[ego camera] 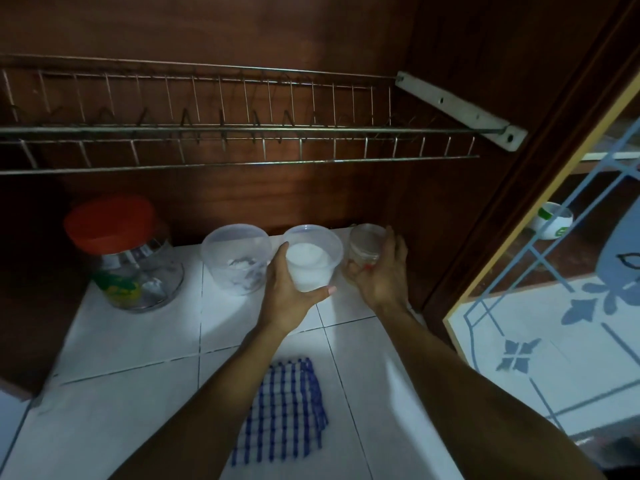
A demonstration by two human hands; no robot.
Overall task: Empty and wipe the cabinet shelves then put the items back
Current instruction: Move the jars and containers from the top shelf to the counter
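**Cabinet shelf, lower level: two containers in hand**

Landmark: red-lidded jar, at the left end of the back row on the tiled shelf.

1. Translucent tub. It has no lid and a little white residue inside. It stands just right of the red-lidded jar, with no hand on it.
2. White-filled tub. It is also lidless and stands next along the row from the red-lidded jar, close beside the translucent tub. The left hand grips it, fingers curled round its left wall and thumb across the near side.
3. Small clear jar. It is farthest right of the red-lidded jar, close to the cabinet's side wall. The right hand wraps round it from the front and right.
4. Checked cloth. It lies folded, forward of the row and right of the red-lidded jar.
5. Wire rack. It is mounted above the red-lidded jar and runs the width of the cabinet.

Handling note: the view does not show whether the two containers are being lifted out or set back. Either way, the white-filled tub is open, so it should travel level. Its thin wall probably flexes, so a low, light grip is better than a squeeze. It needs to clear the translucent tub, since a nudge could tip powder out. The small jar should be drawn straight away from the side wall. With both hands loaded, the two containers are best kept apart so they do not knock — and the cloth lies in the path toward the person.
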